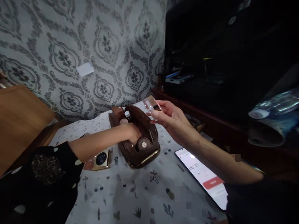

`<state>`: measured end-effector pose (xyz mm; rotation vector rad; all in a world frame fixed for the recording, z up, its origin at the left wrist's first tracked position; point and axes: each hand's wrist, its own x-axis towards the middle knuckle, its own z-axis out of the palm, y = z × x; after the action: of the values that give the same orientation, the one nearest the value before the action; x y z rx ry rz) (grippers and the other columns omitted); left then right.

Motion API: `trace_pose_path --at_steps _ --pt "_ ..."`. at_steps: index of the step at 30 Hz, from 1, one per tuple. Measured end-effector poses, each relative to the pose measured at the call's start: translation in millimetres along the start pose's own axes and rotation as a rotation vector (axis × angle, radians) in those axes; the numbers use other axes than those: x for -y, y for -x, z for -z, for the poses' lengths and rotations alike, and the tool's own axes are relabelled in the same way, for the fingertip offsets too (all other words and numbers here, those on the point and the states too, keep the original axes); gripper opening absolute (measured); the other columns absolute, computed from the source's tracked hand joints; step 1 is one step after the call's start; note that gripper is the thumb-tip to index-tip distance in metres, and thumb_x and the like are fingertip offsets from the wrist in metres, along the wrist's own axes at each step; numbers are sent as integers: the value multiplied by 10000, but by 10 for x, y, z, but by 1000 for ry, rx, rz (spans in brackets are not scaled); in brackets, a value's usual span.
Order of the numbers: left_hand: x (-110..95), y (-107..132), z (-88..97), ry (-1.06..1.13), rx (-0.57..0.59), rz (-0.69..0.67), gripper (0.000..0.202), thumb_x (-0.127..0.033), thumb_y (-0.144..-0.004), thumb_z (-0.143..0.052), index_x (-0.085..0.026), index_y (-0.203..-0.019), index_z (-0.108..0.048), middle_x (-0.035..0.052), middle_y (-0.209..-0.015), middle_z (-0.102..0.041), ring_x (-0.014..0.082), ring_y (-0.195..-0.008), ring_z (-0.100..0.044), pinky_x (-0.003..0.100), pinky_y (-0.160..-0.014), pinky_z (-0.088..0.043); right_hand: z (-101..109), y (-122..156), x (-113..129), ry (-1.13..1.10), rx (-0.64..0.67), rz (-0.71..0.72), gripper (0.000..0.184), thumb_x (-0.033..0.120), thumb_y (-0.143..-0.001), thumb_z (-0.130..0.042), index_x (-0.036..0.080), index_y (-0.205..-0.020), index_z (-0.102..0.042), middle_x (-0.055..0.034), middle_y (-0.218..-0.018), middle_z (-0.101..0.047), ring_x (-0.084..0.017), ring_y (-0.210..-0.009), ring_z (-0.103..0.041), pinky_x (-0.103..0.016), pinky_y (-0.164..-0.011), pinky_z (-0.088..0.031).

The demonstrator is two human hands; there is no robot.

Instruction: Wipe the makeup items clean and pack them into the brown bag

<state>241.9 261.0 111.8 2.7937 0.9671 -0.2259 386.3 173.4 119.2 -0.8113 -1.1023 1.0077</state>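
Observation:
A brown cosmetic bag [149, 146] lies open on the patterned cloth. My left hand [130, 132] reaches into it, fingers curled on the contents; what they hold is hidden. A small bottle with a white cap [127, 114] stands inside at the far end. My right hand [167, 118] hovers above the bag's right side, pinching a small clear bottle with a gold cap [152, 104].
A gold compact [101, 159] lies left of the bag under my left forearm. A phone [205, 177] with a lit timer screen lies at the right on the floral tablecloth [140, 193]. A dark shelf stands at the right, a wooden board at the left.

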Motion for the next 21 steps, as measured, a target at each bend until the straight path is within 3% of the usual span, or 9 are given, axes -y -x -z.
trace_pose_path --at_steps 3,7,12,15,18,21 --pt "2 54 -96 -75 212 -57 255 -74 -549 -745 -211 -442 -558 26 -567 -665 257 -757 -680 403 -866 -490 48 -22 -4 43 21 -8 530 482 -700 -815 201 -1100 -610 -65 -1032 -687 -221 -944 -652 -346 -751 -539" --pt "56 70 106 -142 294 -58 101 -148 -608 -734 -208 -677 -692 64 -775 -736 284 -847 -679 402 -842 -494 99 -50 -18 81 61 3 565 494 -688 -819 204 -1124 -607 -72 -1054 -697 -237 -979 -651 -371 -794 -544" --pt "397 38 584 -167 296 86 494 -455 -570 -806 -156 -950 -705 106 -954 -738 276 -862 -660 328 -791 -489 156 -61 -11 97 52 28 562 484 -679 -828 206 -1111 -600 -69 -1065 -704 -247 -1018 -650 -402 -877 -523" --pt "590 -7 691 -131 353 173 481 -462 -567 -796 -160 -931 -708 72 -948 -740 234 -850 -651 274 -765 -476 164 -67 8 128 56 31 560 473 -673 -836 211 -1110 -603 -59 -1048 -708 -247 -1013 -651 -401 -880 -515" --pt "678 -74 660 -17 439 190 346 -364 -527 -810 -182 -804 -713 2 -783 -728 195 -771 -636 264 -763 -476 145 -66 25 149 93 39 540 460 -679 -835 225 -1106 -603 -42 -1027 -712 -234 -972 -653 -391 -842 -521" --pt "711 -129 625 -34 406 205 303 -319 -487 -824 -201 -741 -708 -12 -725 -713 212 -812 -629 299 -816 -474 116 -65 23 152 121 57 517 456 -676 -839 236 -1080 -604 -28 -997 -712 -228 -946 -654 -385 -820 -521"
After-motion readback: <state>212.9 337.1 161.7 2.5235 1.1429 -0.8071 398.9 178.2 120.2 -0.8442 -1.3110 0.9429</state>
